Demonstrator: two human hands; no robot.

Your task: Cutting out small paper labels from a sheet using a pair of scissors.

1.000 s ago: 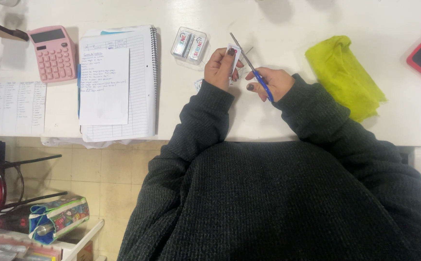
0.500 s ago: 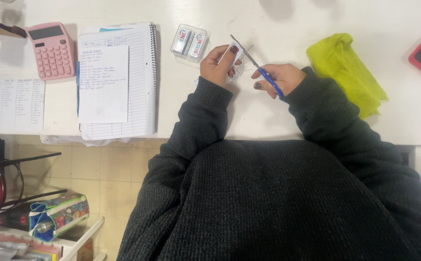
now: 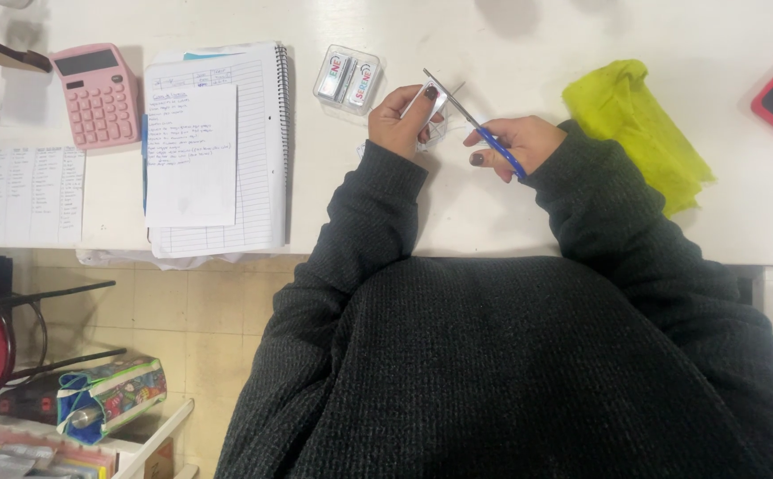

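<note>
Since earlier frame, both hands sitting slightly higher in frame, scissors angling a touch more. Left hand (image 3: 397,120), centre top, fingers pinching small white card (image 3: 428,103) above table (image 3: 511,213). Right hand (image 3: 512,142) gripping blue-handled scissors (image 3: 471,124), blades meeting card edge. Cutting seemingly underway, not finished.

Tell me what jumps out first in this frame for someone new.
Mid-table, the right hand works blue-handled scissors against a small white card pinched in the left hand. The colour spots come next: a crumpled yellow-green cloth to the right of the hands and a pink calculator at far left, beside a spiral notebook covered with handwritten sheets.
</note>
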